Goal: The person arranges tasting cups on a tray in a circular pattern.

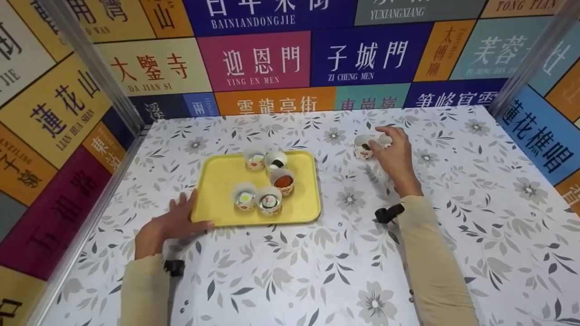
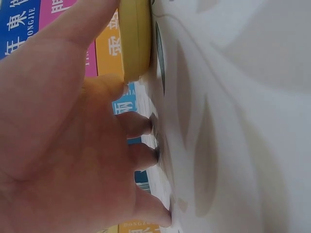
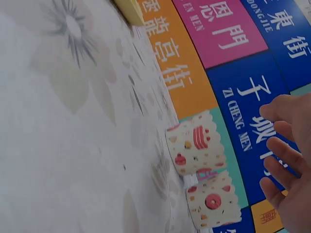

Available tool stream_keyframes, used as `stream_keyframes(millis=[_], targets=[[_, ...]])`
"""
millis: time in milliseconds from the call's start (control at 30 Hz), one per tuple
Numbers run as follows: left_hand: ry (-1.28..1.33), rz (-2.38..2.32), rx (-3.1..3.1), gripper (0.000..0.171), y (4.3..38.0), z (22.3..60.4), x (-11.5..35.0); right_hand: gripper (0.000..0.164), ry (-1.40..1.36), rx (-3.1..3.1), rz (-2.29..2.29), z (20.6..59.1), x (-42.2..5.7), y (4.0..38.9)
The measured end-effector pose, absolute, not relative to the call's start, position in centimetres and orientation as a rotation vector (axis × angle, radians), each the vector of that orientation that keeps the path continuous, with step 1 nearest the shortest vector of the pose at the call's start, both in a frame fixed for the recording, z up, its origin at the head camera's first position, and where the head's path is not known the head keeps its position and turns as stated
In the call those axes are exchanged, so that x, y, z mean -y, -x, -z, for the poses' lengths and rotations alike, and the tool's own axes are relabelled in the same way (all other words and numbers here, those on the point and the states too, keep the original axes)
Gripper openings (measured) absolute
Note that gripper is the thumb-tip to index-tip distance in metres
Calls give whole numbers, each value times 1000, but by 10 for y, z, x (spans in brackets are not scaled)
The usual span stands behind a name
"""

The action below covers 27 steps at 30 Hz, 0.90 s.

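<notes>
At the front left corner of a yellow tray [image 1: 217, 181], my left hand [image 1: 174, 219] touches the rim, with thumb along the front edge and the other fingers spread. Close up in the left wrist view, the tray edge [image 2: 136, 43] lies between thumb and index finger. Off to the tray's right, my right hand [image 1: 396, 151] hovers over two patterned paper cups, its fingers loosely bent. The left one [image 1: 362, 151] contains something dark; the other [image 1: 384, 139] is partly hidden by the hand. In the right wrist view both cups, one [image 3: 197, 145] beside the other [image 3: 214, 201], stand apart from the fingers.
Several paper cups stand on the tray, including one with an orange-red filling [image 1: 284, 182] and one with a roll-like piece [image 1: 269, 202]. A floral cloth [image 1: 290, 271] covers the table. Sign-printed panels [image 1: 272, 59] wall in the back and sides.
</notes>
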<state>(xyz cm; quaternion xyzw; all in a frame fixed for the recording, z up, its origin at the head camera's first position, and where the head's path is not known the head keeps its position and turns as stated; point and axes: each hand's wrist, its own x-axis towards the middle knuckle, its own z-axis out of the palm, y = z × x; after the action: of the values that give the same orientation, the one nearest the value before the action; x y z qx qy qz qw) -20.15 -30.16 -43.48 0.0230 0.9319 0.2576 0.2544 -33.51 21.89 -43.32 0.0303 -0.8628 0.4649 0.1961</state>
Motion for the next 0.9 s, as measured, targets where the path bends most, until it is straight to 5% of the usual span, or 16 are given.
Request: stream_keyframes(millis=[300,900], targets=[[-42,-685,-2511,120,201,437,300,42,79,2356,-1422,436,-241,341],[-8,-697,-2527,121,203,437,303,83,274,2487,-1907,452,-269,352]])
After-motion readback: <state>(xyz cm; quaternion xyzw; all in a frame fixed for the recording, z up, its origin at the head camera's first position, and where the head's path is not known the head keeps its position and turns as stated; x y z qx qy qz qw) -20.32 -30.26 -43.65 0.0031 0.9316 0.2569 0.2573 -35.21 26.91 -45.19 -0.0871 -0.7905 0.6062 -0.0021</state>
